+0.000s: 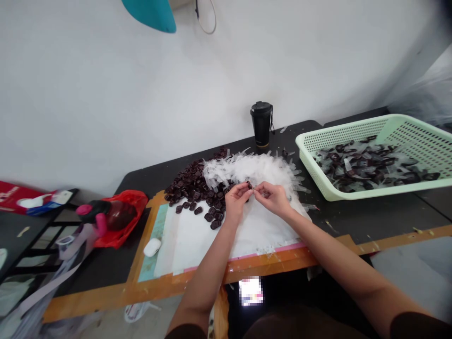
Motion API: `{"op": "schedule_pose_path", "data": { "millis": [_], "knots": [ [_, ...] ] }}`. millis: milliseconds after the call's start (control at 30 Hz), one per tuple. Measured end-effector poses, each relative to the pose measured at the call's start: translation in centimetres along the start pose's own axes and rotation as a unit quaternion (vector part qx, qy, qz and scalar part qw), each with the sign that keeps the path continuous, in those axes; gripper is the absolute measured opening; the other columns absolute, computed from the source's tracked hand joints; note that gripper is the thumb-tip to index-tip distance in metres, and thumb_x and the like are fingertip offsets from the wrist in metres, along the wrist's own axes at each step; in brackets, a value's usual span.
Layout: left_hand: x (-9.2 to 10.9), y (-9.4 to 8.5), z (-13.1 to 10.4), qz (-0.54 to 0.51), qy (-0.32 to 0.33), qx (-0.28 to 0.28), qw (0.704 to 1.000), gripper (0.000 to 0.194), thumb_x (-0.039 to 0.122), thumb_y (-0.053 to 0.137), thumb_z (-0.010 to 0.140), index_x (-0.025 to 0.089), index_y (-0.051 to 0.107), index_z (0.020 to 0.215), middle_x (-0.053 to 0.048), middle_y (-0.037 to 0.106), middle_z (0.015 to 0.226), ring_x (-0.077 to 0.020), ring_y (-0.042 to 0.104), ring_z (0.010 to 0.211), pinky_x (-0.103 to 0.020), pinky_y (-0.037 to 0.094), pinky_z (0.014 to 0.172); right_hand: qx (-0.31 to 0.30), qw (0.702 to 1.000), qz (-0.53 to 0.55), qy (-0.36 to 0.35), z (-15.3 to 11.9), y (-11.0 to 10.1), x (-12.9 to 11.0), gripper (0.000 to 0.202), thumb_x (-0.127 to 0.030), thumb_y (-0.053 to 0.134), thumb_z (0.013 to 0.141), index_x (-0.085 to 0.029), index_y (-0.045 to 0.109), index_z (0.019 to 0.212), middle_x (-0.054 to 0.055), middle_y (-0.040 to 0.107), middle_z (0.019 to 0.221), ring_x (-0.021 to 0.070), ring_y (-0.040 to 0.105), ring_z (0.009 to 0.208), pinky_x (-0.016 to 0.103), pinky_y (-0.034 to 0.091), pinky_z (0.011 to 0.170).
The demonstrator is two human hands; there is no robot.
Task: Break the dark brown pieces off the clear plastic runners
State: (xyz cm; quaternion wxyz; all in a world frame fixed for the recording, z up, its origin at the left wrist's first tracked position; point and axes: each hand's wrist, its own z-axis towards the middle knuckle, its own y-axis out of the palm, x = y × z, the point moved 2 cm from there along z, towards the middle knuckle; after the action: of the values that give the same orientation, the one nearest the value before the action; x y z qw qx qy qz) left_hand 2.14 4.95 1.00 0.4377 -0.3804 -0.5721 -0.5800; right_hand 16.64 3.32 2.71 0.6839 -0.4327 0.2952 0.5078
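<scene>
Over the white sheet (190,242), the left hand (236,200) pinches a small dark piece (249,185) between thumb and fingertips, leaving its right side exposed to the other hand. The right hand (273,197) has thumb and forefinger pressed together just beside it; whether they grip anything is too small to tell. Both hands meet in front of the body, which likely keeps the fine work steady and easy to see.

The pile of dark pieces (192,183) lies on the left and the heap of translucent strips (259,167) just beyond the hands, so both seem placed for a short reach. The pale sheet probably makes dark pieces easy to pick out. To the right on the counter (339,214), a green basket (370,192) holds dark pieces mixed with strips, its raised walls keeping them together. The black cup (261,125) stands upright behind the heap, perhaps to be away from the elbows. Brown tape (106,294) covers the counter's front edge.
</scene>
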Motion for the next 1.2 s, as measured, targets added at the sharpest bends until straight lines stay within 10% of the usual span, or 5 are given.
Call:
{"op": "schedule_pose_path", "data": {
  "millis": [600,1200],
  "knots": [
    [0.4,-0.4,0.2,0.044,0.021,-0.042,0.998,0.031,0.021,0.083,0.058,0.017,0.072,0.087,-0.008,0.072,0.105,-0.0179,0.068,0.092,-0.035,0.053,0.087,-0.060,0.996,-0.062,-0.028,0.4,-0.4,0.7,0.016,-0.033,0.056,0.088,-0.020,0.063,0.082,0.001,0.067,0.068,0.0108,0.055,0.051,0.023,0.041,0.050],
    [1.1,0.3,-0.4,0.080,0.035,-0.027,0.996,0.031,0.025,0.084,0.059,0.016,0.069,0.085,-0.008,0.072,0.095,-0.0160,0.068,0.080,-0.031,0.056,0.076,-0.093,0.980,0.153,0.082,1.0,-0.2,1.4,0.029,-0.046,0.062,0.084,-0.018,0.057,0.084,0.003,0.066,0.069,0.0128,0.060,0.056,0.026,0.050,0.054]
  ]
}}
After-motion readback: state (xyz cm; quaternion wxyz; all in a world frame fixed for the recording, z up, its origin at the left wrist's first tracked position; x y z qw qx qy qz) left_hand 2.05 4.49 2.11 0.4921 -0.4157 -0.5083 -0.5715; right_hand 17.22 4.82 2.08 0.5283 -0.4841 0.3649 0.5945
